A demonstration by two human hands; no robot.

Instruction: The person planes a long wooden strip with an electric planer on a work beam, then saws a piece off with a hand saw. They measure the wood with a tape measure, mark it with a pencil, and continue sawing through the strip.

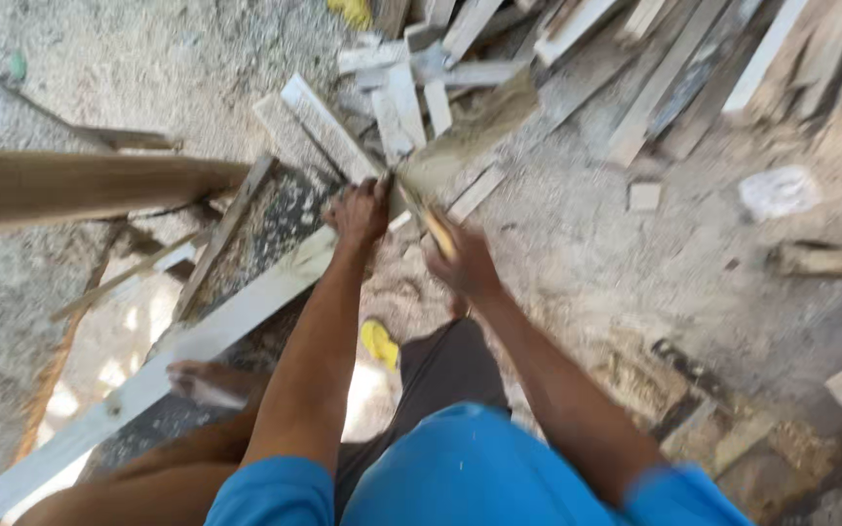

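The frame is blurred by motion. My left hand (358,209) is closed at the near end of a brown wedge-shaped piece (475,131) that points up and right over a heap of scrap boards. My right hand (462,261) is just right of it, wrapped around a short yellowish wooden handle (439,231) that also runs up towards the wedge. Whether handle and wedge are one tool I cannot tell. A long pale plank (197,341) runs diagonally from the lower left up to my left hand.
A pile of grey and white offcut boards (577,49) fills the top. A thick brown beam (80,185) juts in from the left. A yellow sandal (379,343) and a bare foot (209,382) are on the dusty ground. White crumpled bag (780,191) at right.
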